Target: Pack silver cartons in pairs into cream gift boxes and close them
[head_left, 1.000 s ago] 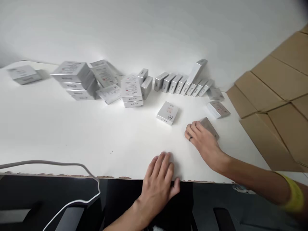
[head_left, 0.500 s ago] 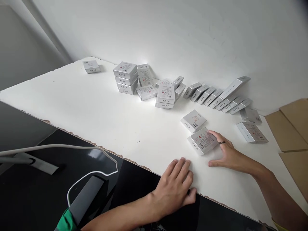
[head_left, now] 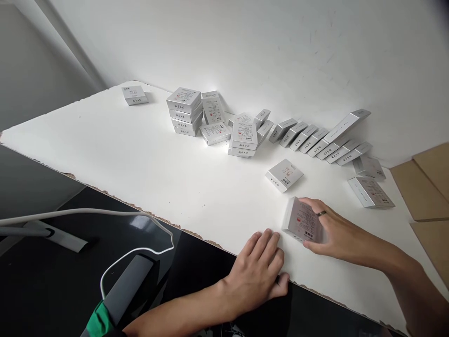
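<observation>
My right hand (head_left: 322, 229), with a dark ring on one finger, grips a small silver-white carton (head_left: 301, 221) between thumb and fingers, close over the white tabletop (head_left: 147, 168). The carton's printed face is turned up. My left hand (head_left: 257, 269) rests palm down at the table's front edge, fingers stretched out over it and nothing held. Another carton (head_left: 285, 175) lies flat just behind the gripped one. A leaning row of like cartons (head_left: 319, 145) stands farther back, and one carton (head_left: 345, 125) lies slantwise across its top.
Toward the back are a stack of cartons (head_left: 184, 112) and a loose heap (head_left: 244, 133). A lone carton (head_left: 135, 95) lies far left, another (head_left: 372, 193) at right. Brown cardboard (head_left: 421, 182) borders the right side. A white cable (head_left: 133, 252) hangs by the chipped front edge.
My right hand has closed on the nearer carton, turned it and pulled it toward me, away from the carton behind. My left hand stays in place.
</observation>
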